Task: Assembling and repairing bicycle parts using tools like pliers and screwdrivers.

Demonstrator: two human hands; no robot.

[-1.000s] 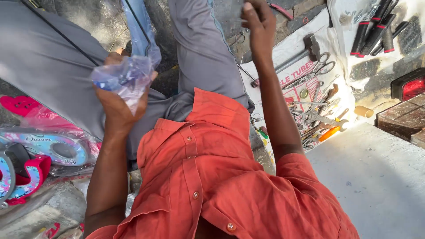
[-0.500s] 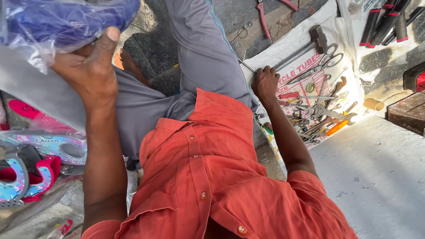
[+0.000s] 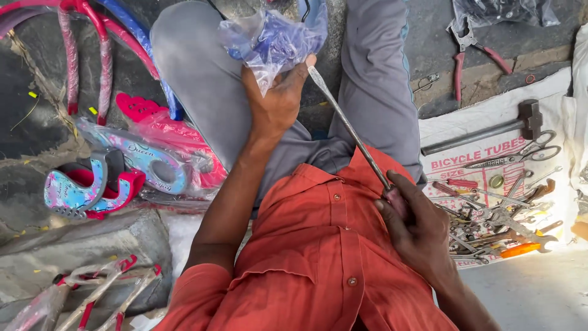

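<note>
Your blue part (image 3: 278, 40) sits up over your lap, wrapped in thin clear plastic, and your left hand (image 3: 275, 104) clutches it from below, fingers curled round the wrap. The screwdriver (image 3: 349, 125) runs from your right hand (image 3: 416, 230), closed tight on its handle against your orange shirt (image 3: 318, 263), up to a tip touching the wrap just beside your left thumb. Slick plastic could let the tip skid into that thumb, and a hard jab could mark the part. The hammer (image 3: 484, 132) and scissors (image 3: 520, 154) lie well apart on the sheet.
</note>
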